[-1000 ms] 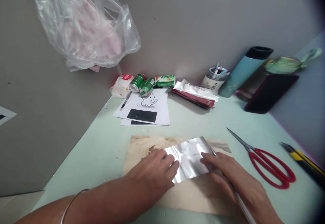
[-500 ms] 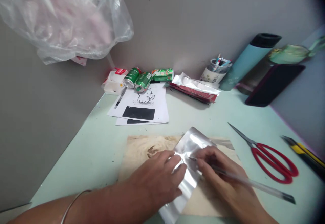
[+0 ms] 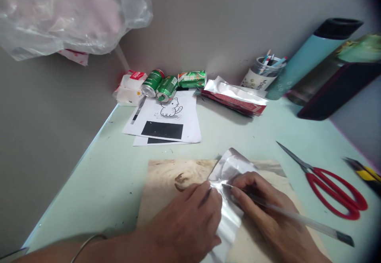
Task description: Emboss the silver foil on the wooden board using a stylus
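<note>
A shiny silver foil sheet [image 3: 229, 171] lies on a pale wooden board [image 3: 166, 179] near the table's front edge. My left hand [image 3: 190, 223] lies flat on the foil's left side, fingers stretched and pressing it down. My right hand [image 3: 268, 215] is closed round a thin clear pen [image 3: 297, 217], held like a writing tool. The pen's tip touches the foil close to my left fingertips. The lower part of the foil is hidden under both hands.
Red-handled scissors [image 3: 333, 185] and a yellow-black utility knife [image 3: 364, 172] lie at the right. Printed papers [image 3: 166, 122], green cans [image 3: 160, 86], a foil packet [image 3: 235, 98], a pen cup [image 3: 263, 76], a teal bottle [image 3: 309, 52] and a dark phone [image 3: 339, 92] line the back wall. A plastic bag [image 3: 59, 12] hangs upper left.
The foil has been turned from lying across the board to standing lengthwise. My right hand has brought the pen tip onto it, and my left hand has shifted to pin it.
</note>
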A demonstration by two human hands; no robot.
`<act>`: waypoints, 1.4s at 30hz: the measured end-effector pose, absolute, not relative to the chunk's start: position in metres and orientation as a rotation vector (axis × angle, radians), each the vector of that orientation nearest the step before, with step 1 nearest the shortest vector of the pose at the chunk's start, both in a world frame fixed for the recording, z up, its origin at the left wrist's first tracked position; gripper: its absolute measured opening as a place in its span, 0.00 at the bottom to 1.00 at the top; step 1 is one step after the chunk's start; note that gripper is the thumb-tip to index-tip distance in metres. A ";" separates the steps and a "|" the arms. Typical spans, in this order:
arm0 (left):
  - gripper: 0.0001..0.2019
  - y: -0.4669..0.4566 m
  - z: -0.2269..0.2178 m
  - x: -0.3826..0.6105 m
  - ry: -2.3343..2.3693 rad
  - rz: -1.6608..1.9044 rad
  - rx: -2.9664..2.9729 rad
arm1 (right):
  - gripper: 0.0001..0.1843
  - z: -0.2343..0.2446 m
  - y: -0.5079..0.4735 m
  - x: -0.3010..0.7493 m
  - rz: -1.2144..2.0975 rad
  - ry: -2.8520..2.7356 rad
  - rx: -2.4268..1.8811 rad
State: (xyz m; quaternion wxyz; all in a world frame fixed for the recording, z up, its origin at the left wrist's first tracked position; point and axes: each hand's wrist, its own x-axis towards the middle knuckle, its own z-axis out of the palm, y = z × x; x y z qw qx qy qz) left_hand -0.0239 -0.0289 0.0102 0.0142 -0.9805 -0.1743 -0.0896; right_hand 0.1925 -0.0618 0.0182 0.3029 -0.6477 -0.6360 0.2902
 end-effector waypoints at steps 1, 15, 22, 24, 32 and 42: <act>0.28 -0.028 0.012 -0.023 -0.553 -0.278 -3.057 | 0.11 0.018 -0.062 0.192 0.770 -1.679 -1.724; 0.27 -0.027 0.015 -0.019 -0.575 -0.259 -3.047 | 0.10 0.017 -0.062 0.191 0.752 -1.706 -1.723; 0.27 -0.028 0.014 -0.020 -0.588 -0.307 -3.041 | 0.09 0.014 -0.064 0.191 0.822 -1.671 -1.712; 0.28 -0.029 0.014 -0.020 -0.598 -0.313 -3.056 | 0.09 0.014 -0.064 0.190 0.855 -1.666 -1.689; 0.28 -0.030 0.012 -0.021 -0.598 -0.328 -3.059 | 0.09 0.014 -0.064 0.192 0.796 -1.718 -1.718; 0.23 -0.030 0.014 -0.022 -0.589 -0.261 -3.057 | 0.10 0.011 -0.064 0.194 0.828 -1.753 -1.750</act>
